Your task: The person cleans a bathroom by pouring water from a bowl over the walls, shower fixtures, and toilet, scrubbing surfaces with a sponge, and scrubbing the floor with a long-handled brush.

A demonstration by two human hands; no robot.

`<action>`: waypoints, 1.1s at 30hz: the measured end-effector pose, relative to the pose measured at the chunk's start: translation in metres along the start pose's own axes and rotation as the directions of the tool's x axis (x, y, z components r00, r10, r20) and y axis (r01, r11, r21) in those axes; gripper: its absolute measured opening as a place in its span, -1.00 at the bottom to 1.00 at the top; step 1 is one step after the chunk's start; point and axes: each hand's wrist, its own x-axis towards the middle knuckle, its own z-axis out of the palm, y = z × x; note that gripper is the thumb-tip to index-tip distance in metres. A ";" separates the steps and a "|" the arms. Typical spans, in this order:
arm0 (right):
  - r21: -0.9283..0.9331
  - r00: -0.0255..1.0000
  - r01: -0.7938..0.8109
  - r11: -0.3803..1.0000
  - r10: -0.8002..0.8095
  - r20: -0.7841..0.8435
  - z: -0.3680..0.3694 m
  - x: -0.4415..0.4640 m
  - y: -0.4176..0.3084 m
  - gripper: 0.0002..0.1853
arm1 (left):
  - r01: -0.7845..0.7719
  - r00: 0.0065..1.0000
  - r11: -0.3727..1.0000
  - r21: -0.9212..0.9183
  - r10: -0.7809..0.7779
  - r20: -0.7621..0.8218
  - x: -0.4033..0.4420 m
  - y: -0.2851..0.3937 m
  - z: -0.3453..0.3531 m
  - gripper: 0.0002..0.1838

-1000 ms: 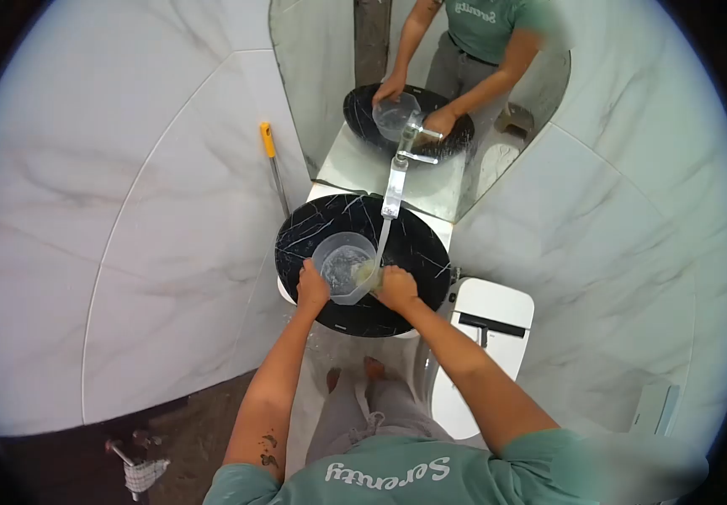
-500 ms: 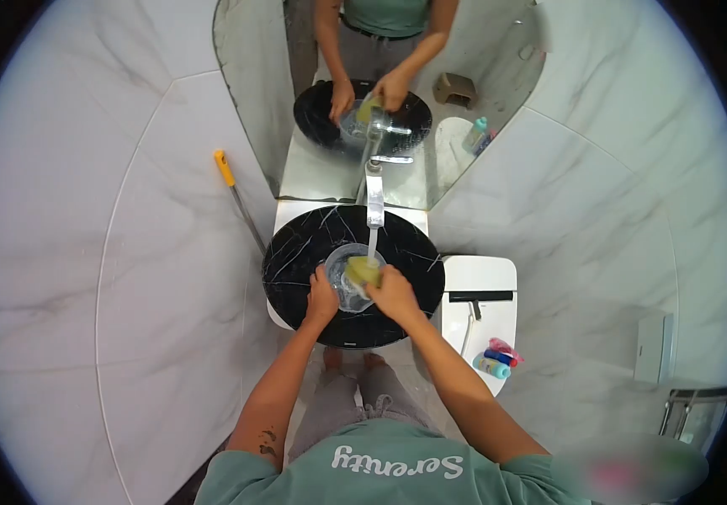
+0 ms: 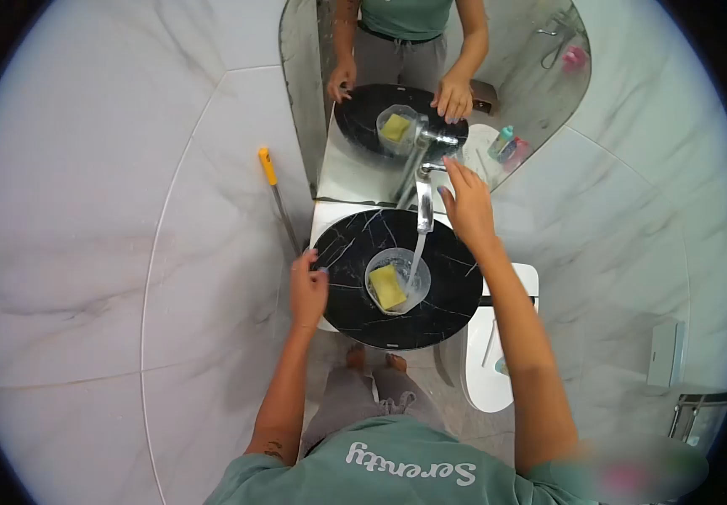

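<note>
A clear plastic container (image 3: 420, 289) sits in the black marbled basin (image 3: 348, 307), with a yellow sponge (image 3: 388, 287) inside it. Water runs from the chrome faucet (image 3: 424, 204) into the container. My left hand (image 3: 308, 289) is at the basin's left rim, empty, its fingers apart and slightly bent. My right hand (image 3: 468, 202) reaches up beside the faucet, fingers extended at its lever, holding nothing.
Behind the basin a mirror (image 3: 515, 84) reflects the arms and basin. A yellow-handled tool (image 3: 267, 167) leans on the left wall. To the right stands a white toilet (image 3: 483, 383); a box (image 3: 665, 353) is on the right wall.
Both hands have left the container, the left to the basin's left rim and the right up to the faucet lever. The sponge, earlier in my right hand, now lies in the container.
</note>
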 end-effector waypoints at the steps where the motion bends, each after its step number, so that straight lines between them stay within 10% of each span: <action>1: -0.040 0.995 0.083 0.996 -0.082 0.048 0.006 0.006 0.004 -0.54 | 0.036 0.997 0.999 0.003 -0.036 -0.073 0.001 -0.009 -0.015 -0.52; 10: -0.139 0.997 0.072 0.988 -0.067 0.040 0.035 0.010 0.017 -0.68 | 0.213 0.974 0.971 0.109 -0.202 -0.104 -0.030 -0.095 -0.084 -0.59; 33: -0.262 0.974 -0.179 0.948 0.133 -0.183 0.057 0.016 0.012 -0.94 | 0.258 0.946 0.956 0.137 -0.279 0.166 0.002 -0.043 -0.062 -0.63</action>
